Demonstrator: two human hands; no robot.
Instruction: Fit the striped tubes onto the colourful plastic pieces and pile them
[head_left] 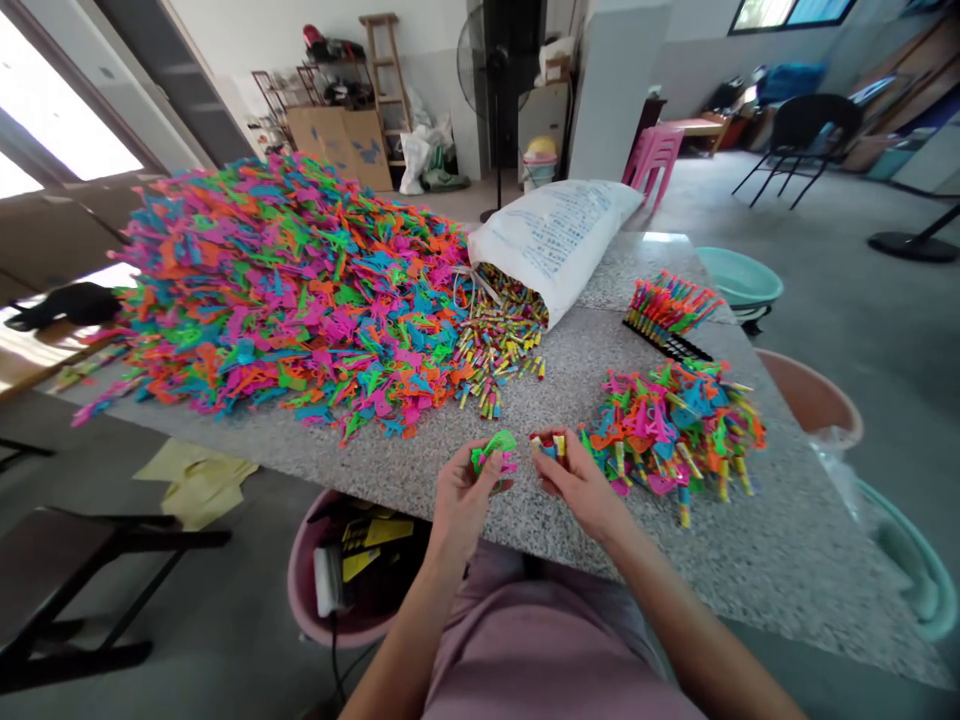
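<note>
My left hand (466,490) is closed on a few small plastic pieces (496,450), green and pink, above the front of the table. Facing it a short gap away, my right hand (577,482) pinches several short printed tubes (553,446) in yellow, red and blue. Just right of that hand lies a pile of plastic pieces with tubes fitted on them (667,425). Loose tubes (499,350) spill from the mouth of a white woven sack (559,240). To the left rises a big heap of bright plastic pieces (300,290).
On the speckled stone table (795,540), a black rack (667,338) holds upright tubes with red and orange tops. A pink tub (304,570) stands below the front edge at left. Basins (739,275) sit off the right side. A dark folding chair (67,570) is at lower left.
</note>
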